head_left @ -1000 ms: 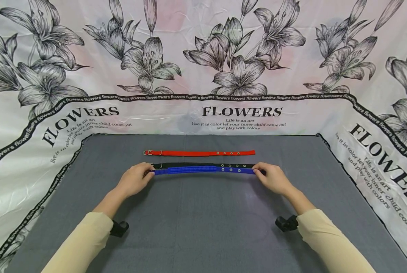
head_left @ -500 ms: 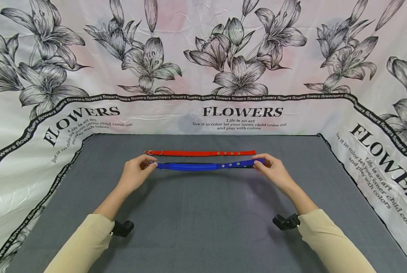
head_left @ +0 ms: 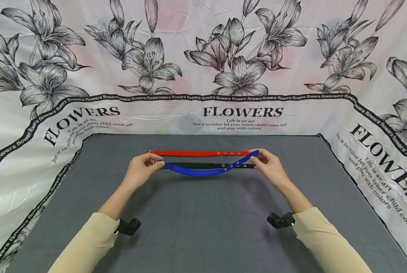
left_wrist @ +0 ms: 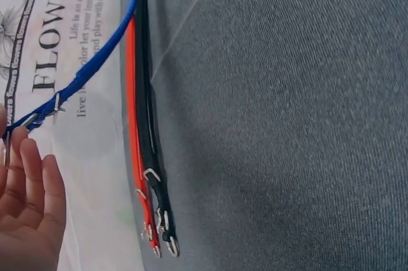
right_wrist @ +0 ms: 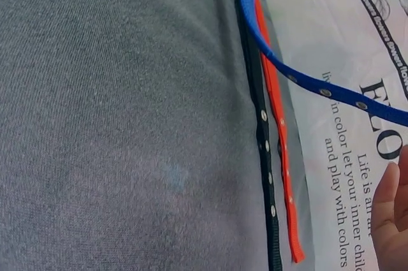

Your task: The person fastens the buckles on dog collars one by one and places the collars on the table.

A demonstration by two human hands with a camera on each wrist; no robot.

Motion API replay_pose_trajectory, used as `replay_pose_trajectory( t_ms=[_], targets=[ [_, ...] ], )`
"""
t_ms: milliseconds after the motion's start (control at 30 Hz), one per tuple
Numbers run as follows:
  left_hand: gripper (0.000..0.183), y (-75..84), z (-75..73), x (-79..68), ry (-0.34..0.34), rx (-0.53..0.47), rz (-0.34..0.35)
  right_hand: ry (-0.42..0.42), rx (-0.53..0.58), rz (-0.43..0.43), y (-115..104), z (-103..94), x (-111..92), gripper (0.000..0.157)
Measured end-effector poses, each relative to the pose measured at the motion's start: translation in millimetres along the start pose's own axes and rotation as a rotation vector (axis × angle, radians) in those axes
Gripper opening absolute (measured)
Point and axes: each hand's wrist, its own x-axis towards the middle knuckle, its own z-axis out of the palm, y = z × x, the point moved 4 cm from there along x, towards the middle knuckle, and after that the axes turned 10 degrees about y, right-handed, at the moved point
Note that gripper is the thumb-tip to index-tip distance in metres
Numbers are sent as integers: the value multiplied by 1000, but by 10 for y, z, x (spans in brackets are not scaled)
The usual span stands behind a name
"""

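Observation:
A blue collar (head_left: 200,172) with metal eyelets hangs in a sagging curve between both hands, raised off the cloth. My left hand (head_left: 140,172) pinches its buckle end; in the left wrist view its metal ring and buckle (left_wrist: 29,120) show at the fingertips. My right hand (head_left: 270,167) pinches the eyelet end, whose tip sticks up past the fingers. Beneath it a black collar (head_left: 190,165) lies straight on the grey cloth. Just behind that, parallel to it, lies a red collar (head_left: 190,153). In the right wrist view only part of the right hand (right_wrist: 390,213) shows.
The grey cloth (head_left: 203,227) covers the work surface. Behind and at the sides stands a white floral sheet (head_left: 176,113) printed with lettering. A dark wrist camera sits on each forearm, the left one (head_left: 128,226) and the right one (head_left: 280,220).
Both hands have lifted the blue collar from beside the black one and drawn closer together. It has gone from nearly straight to sagging, with its right end raised.

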Motion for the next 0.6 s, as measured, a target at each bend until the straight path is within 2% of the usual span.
replay_pose_trajectory(
  t_ms=[133,333,600],
  targets=[
    [24,-3,5,-12,-40,-16,-41,8,55,-5,-18,6,0,36],
    [24,41,-1,-23,-97,-84,-35,3,161,-22,-51,22,1,39],
    [28,134,35,-29,-68,-76,6,-14,207,8,-86,108,10,38]
  ],
)
